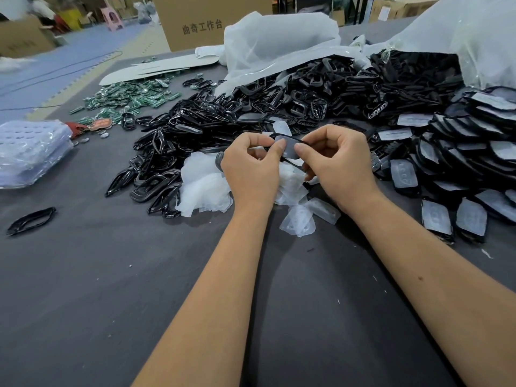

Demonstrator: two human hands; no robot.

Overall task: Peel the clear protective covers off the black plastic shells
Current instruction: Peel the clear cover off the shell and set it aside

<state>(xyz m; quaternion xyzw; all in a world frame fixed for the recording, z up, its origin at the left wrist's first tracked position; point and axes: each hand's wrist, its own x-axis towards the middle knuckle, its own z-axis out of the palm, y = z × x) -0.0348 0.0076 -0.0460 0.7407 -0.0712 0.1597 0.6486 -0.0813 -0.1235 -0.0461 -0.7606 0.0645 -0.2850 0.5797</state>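
Both hands hold one black plastic shell (290, 148) above the table's middle. My left hand (251, 169) pinches its left end, thumb on the clear cover that lies over the shell's face. My right hand (337, 166) pinches the right end with thumb and curled fingers. Under the hands lies a heap of peeled clear covers (203, 185), and more loose ones (301, 222) lie nearer me. Covered shells (469, 174) are stacked at the right. A pile of bare black shells (178, 141) spreads to the left and behind.
Green circuit boards (131, 97) lie at the back left, beside a stack of clear blister trays (30, 152). White plastic bags (279, 43) and a cardboard box (206, 20) stand behind. One stray black frame (30, 220) lies on the dark table (111, 303).
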